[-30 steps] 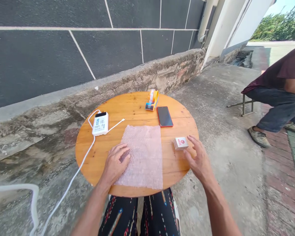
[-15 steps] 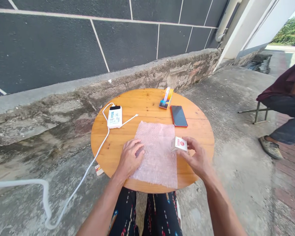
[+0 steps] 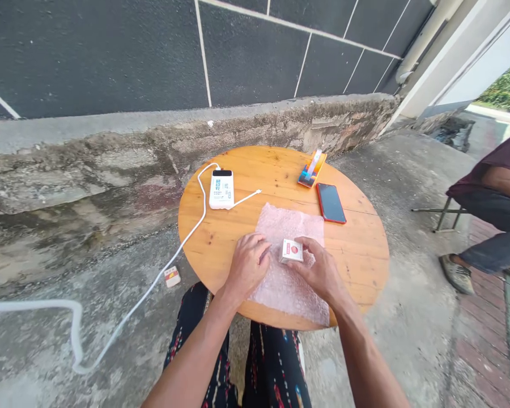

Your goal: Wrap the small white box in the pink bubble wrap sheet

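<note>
A small white box with red print [image 3: 291,250] is gripped at its right side between the thumb and fingers of my right hand [image 3: 322,271]. It is over the middle of a pinkish sheet of bubble wrap [image 3: 293,297]; whether it touches the sheet I cannot tell. My left hand [image 3: 250,263] rests at the sheet's left edge, fingers loosely bent and thumb apart, with nothing seen in it. Beyond the sheet's upper right corner lies a phone with a red edge [image 3: 331,203].
The round wooden table [image 3: 267,170] also bears a white power bank [image 3: 221,192] with a cable and a tape dispenser [image 3: 312,170]. The long white cable [image 3: 172,260] hangs off its left side. A small carton [image 3: 172,276] lies on the ground. At right, a person [image 3: 488,190] sits.
My right hand has brought the box leftward, from the bubble wrap's right edge to over its middle. The camera view has shifted, so the table appears farther right.
</note>
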Demonstrator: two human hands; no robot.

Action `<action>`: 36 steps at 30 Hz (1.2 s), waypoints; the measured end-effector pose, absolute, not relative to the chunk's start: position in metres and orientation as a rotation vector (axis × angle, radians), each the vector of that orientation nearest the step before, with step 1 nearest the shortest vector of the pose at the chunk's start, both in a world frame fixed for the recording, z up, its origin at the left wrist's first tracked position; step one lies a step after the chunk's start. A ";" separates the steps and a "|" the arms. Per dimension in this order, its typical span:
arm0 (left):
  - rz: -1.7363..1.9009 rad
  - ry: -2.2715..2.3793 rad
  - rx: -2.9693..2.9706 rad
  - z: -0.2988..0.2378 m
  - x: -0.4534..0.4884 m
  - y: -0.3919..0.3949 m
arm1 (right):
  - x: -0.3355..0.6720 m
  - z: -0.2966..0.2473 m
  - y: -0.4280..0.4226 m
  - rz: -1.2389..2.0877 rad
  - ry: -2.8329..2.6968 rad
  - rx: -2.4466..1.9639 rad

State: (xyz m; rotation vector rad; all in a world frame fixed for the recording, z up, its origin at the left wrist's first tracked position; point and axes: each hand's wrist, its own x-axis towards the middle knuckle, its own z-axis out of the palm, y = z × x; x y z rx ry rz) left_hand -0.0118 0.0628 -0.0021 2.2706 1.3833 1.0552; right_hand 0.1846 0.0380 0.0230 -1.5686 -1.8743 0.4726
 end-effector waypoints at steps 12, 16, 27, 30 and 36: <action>1.058 1.390 2.279 -0.004 -0.011 0.063 | 0.184 0.019 0.035 0.494 -1.879 -1.583; 1.050 1.414 2.285 -0.004 -0.011 0.063 | 0.184 0.017 0.034 0.508 -1.877 -1.545; 1.025 1.419 2.286 -0.002 -0.010 0.063 | 0.179 0.016 0.032 0.407 -1.935 -1.584; 1.025 1.416 2.290 -0.002 -0.011 0.063 | 0.179 0.014 0.031 0.369 -1.955 -1.578; 1.056 1.416 2.299 -0.004 -0.010 0.064 | 0.178 0.013 0.029 0.333 -1.968 -1.585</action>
